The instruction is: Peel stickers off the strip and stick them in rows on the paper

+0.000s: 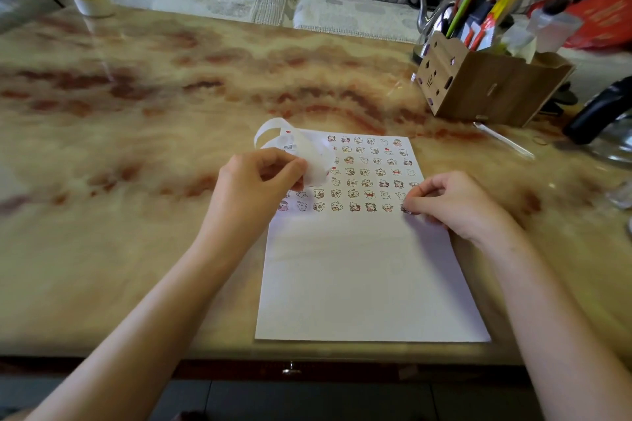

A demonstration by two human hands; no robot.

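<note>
Left hand (pixel 254 178) grips strip (pixel 301 147); right hand (pixel 451 202) pinches sticker (pixel 406 209) at paper (pixel 369 284) three o'clock edge. Better press it level with row (pixel 337 206).

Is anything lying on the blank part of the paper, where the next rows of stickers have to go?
Nothing visible does. The lower part of the paper is bare. The right hand holds a sticker at the right end of the last row, and the left hand holds the strip over the upper left corner.
</note>
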